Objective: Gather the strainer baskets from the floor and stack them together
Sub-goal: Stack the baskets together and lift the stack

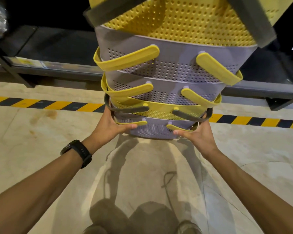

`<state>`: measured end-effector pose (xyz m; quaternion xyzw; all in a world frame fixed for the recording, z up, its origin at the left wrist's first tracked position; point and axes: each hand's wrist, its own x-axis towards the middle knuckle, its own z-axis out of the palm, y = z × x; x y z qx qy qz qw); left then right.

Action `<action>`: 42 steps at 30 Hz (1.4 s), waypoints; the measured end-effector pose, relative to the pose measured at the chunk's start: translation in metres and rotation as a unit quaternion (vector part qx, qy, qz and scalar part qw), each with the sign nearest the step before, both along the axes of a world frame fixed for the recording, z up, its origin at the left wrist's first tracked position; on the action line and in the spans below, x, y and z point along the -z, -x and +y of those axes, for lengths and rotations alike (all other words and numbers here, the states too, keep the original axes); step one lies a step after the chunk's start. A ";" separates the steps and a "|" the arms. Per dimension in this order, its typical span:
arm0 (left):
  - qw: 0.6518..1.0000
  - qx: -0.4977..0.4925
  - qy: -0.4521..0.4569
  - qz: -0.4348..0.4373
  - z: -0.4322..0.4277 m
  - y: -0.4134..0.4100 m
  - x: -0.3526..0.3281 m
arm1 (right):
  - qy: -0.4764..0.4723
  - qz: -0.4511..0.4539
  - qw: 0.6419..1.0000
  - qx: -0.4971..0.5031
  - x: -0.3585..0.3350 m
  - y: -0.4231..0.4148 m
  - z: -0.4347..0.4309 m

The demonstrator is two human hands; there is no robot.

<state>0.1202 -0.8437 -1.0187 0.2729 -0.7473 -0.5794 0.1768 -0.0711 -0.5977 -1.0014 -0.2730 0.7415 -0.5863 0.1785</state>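
Observation:
A tall stack of nested strainer baskets [166, 70] fills the upper middle of the head view, grey and yellow, with yellow and dark handles hanging down their sides. The stack is held up above the floor and leans toward me. My left hand [112, 124] grips the lowest grey basket [154, 130] at its left side, thumb across the front. My right hand [196, 132] grips the same basket on its right side. The top yellow basket [176, 16] runs out of the frame.
The pale concrete floor [41, 166] carries a yellow-and-black striped line [46, 103] behind the stack. A dark low metal rack [57, 65] runs along the back. My shoes [188, 227] show at the bottom edge, with the stack's shadow on the floor between.

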 end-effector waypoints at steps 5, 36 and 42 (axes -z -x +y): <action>1.000 0.008 0.012 0.009 -0.001 0.005 -0.022 | 0.027 -0.017 0.999 0.018 -0.007 -0.007 0.006; 0.994 -0.034 0.074 0.078 0.004 0.051 -0.175 | 0.040 0.070 0.997 -0.003 -0.155 0.068 -0.009; 0.993 -0.055 0.078 0.072 -0.021 0.086 -0.182 | 0.039 0.077 0.996 0.000 -0.162 0.106 -0.034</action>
